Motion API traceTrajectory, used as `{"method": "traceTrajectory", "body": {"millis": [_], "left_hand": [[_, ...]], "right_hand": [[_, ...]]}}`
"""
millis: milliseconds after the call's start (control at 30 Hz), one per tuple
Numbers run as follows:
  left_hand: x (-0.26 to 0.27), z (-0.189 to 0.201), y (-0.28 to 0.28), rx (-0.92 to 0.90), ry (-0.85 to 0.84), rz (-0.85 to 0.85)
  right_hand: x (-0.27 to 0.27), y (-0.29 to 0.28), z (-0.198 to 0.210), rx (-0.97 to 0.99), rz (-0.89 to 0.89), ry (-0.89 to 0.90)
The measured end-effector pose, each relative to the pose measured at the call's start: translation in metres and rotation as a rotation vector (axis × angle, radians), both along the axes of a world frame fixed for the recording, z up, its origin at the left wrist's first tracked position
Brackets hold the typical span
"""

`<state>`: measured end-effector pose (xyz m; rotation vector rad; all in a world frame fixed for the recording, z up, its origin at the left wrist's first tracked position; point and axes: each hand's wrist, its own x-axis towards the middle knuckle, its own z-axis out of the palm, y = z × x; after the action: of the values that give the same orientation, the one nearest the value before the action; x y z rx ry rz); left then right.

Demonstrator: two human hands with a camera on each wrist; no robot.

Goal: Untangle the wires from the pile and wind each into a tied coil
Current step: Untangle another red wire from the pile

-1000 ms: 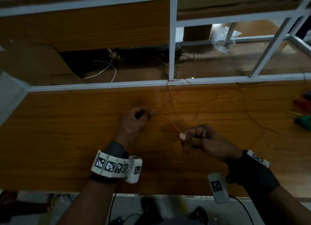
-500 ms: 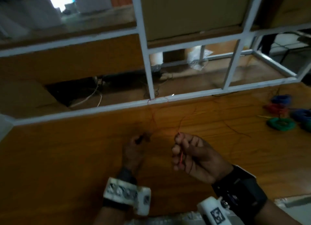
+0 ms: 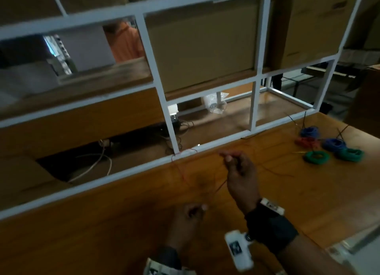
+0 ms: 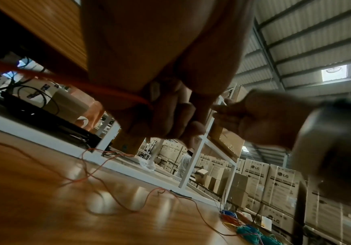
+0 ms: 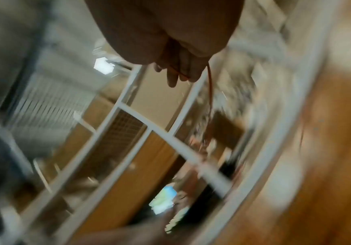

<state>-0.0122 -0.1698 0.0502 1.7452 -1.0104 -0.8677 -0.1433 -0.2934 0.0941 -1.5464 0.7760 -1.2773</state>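
A thin red wire (image 3: 182,173) trails over the wooden table (image 3: 102,223) from the white frame toward me. My left hand (image 3: 194,210) is low near the table, fingers curled, pinching the red wire (image 4: 111,90). Farther away and raised higher, my right hand (image 3: 231,158) pinches the same red wire (image 5: 210,86), which hangs from its fingertips. More of the wire (image 4: 99,180) lies in loose loops on the table.
Several finished coils lie at the right: blue (image 3: 310,130), red (image 3: 306,142), another blue (image 3: 334,144) and two green (image 3: 316,157). A white metal shelf frame (image 3: 174,139) borders the table's far edge, with cardboard boxes (image 3: 201,42) and cables behind it.
My right hand has risen and moved away from me, drawing the red wire up. My left hand has come closer to me. The head view has swung up and right.
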Motion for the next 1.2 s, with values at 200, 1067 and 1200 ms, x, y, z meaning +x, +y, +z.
{"method": "traceTrajectory", "body": {"millis": [200, 1067, 1200], "left_hand": [[0.021, -0.007, 0.031, 0.058, -0.120, 0.082], [0.097, 0.089, -0.021, -0.302, -0.316, -0.059], [0.081, 0.088, -0.026, -0.337, -0.142, -0.047]], "right_hand": [[-0.027, -0.010, -0.050, -0.323, 0.068, 0.582], [0.021, 0.057, -0.007, 0.791, 1.397, -0.275], [0.038, 0.052, 0.029, 0.715, 1.482, -0.541]]}}
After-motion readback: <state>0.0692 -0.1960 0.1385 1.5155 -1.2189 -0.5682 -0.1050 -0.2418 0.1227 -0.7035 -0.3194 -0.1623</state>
